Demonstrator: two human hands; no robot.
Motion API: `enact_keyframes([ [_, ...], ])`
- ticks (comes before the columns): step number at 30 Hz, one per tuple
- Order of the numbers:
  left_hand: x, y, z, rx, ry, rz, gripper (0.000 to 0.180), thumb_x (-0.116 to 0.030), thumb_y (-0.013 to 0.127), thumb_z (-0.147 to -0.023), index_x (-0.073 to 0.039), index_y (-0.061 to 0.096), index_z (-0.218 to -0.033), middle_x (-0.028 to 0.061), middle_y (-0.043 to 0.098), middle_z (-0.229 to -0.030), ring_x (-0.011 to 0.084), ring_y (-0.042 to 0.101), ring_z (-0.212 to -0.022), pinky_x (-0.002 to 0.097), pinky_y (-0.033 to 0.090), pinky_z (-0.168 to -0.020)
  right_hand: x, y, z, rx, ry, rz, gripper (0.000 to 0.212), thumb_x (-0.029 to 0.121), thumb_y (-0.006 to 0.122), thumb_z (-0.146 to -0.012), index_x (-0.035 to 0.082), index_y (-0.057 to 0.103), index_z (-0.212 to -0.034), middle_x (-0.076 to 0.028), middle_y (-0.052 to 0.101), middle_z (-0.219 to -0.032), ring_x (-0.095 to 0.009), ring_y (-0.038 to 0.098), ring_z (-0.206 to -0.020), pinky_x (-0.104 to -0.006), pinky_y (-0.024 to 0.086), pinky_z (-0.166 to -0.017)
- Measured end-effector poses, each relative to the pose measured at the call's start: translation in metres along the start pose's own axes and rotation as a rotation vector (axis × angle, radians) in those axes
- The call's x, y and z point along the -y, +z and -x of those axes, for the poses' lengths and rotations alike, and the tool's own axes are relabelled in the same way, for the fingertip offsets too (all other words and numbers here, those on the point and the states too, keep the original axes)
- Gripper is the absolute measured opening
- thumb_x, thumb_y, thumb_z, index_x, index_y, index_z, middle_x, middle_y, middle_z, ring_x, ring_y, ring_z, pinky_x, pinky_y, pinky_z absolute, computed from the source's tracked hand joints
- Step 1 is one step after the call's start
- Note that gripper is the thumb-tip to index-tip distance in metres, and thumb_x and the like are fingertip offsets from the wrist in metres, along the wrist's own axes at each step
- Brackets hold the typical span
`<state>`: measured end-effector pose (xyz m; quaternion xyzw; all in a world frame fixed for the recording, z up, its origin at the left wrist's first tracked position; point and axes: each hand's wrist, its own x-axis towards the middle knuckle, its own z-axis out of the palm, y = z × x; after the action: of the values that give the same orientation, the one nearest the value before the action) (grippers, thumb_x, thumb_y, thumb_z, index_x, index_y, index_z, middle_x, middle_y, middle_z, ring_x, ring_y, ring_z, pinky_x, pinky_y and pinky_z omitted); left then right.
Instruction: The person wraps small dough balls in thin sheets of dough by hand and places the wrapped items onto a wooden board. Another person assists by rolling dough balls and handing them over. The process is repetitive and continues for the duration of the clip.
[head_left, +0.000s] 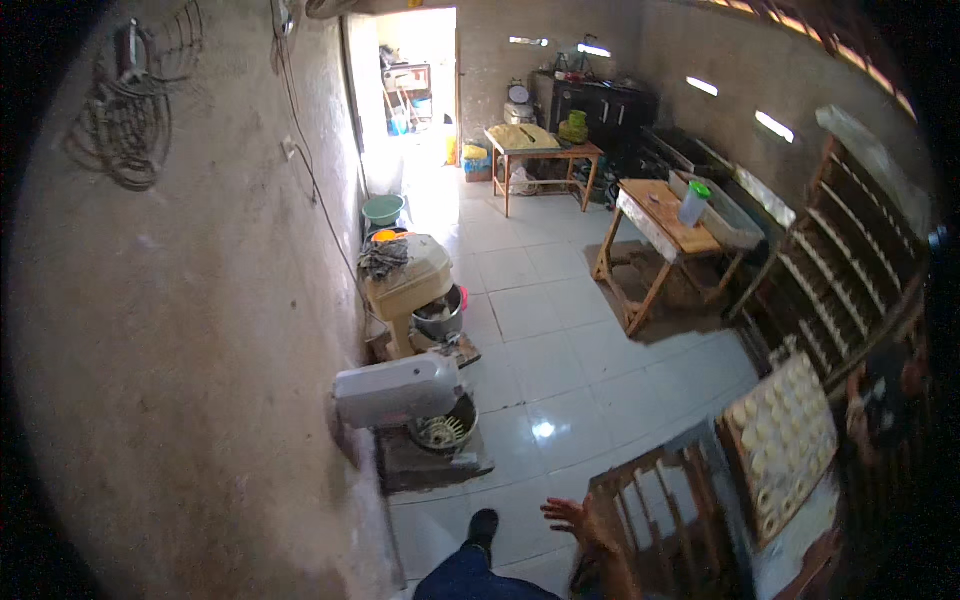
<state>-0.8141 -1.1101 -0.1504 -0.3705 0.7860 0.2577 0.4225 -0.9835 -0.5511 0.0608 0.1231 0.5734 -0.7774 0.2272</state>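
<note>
My left hand (568, 516) is held out in the air with its fingers spread, holding nothing. It is beside a slatted wooden rack (640, 520), over the tiled floor. My right hand (824, 549) is low at the right, by the pale tabletop (800, 535) below a tray (738, 450) of round dough pieces (783, 430). Its fingers look loosely extended and nothing shows in them, though they are small and dim. My leg in blue trousers and a black shoe (483, 524) stretches forward on the floor.
A mixer (395, 388) with a whisk in its bowl and a larger beige mixer (410, 280) line the left wall. A wooden table (665, 205) holds a green-lidded container (693, 203). At right, another person (885, 390) stands near a tall shelf rack (835, 260). A doorway (425, 100) lies beyond.
</note>
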Motion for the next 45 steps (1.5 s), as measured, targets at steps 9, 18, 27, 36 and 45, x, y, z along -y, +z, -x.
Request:
enact_keyframes([
  [9, -0.541, -0.013, -0.067, -0.103, 1.157, -0.044, 0.043, -0.012, 0.063, -0.087, -0.006, 0.065, -0.129, 0.022, 0.068, -0.126, 0.0419, 0.063, -0.117, 0.0462, 0.05, -0.103, 0.09, -0.181, -0.126, -0.372, 0.057, -0.131, 0.085, 0.074, 0.034, -0.101, 0.004, 0.05, -0.146, -0.022, 0.063, -0.135, -0.035, 0.06, -0.124, -0.0542, 0.048, -0.102],
  [18, -0.859, -0.061, -0.097, 0.052, 0.835, 0.514, 0.033, -0.025, 0.064, -0.098, -0.003, 0.067, -0.123, 0.0127, 0.073, -0.102, 0.0218, 0.069, -0.097, 0.0375, 0.053, -0.088, 0.326, -0.449, -0.358, -0.67, 0.02, 0.178, 0.065, 0.059, 0.043, -0.107, 0.004, 0.055, -0.14, -0.015, 0.069, -0.12, -0.026, 0.067, -0.098, -0.0454, 0.054, -0.085],
  [27, -0.739, 0.003, -0.113, 0.173, 0.196, -0.101, 0.023, -0.025, 0.066, -0.088, -0.004, 0.074, -0.085, 0.0138, 0.073, -0.083, 0.0314, 0.07, -0.077, 0.0478, 0.054, -0.074, 0.59, -0.302, -0.86, 0.127, -0.097, 0.605, 0.057, 0.052, 0.042, -0.109, 0.006, 0.055, -0.141, -0.013, 0.069, -0.122, -0.023, 0.063, -0.113, -0.0416, 0.051, -0.097],
  [36, -1.01, 0.068, -0.123, 0.002, 0.01, 0.675, 0.025, -0.025, 0.061, -0.094, -0.004, 0.074, -0.095, 0.0142, 0.075, -0.09, 0.0301, 0.07, -0.084, 0.0456, 0.054, -0.08, 0.489, -0.094, -1.145, 0.788, 0.279, 0.685, 0.06, 0.054, 0.04, -0.109, 0.007, 0.053, -0.144, -0.016, 0.065, -0.134, -0.026, 0.062, -0.118, -0.0439, 0.05, -0.101],
  [45, -1.149, -0.056, -0.324, -0.61, -0.166, 1.889, 0.041, -0.043, 0.067, -0.097, -0.003, 0.066, -0.106, 0.0044, 0.07, -0.093, 0.02, 0.062, -0.083, 0.0401, 0.051, -0.075, 0.36, 0.054, -1.312, 1.374, 0.089, 0.867, 0.063, 0.052, 0.035, -0.111, 0.005, 0.053, -0.148, -0.011, 0.059, -0.147, -0.026, 0.052, -0.138, -0.0446, 0.042, -0.111],
])
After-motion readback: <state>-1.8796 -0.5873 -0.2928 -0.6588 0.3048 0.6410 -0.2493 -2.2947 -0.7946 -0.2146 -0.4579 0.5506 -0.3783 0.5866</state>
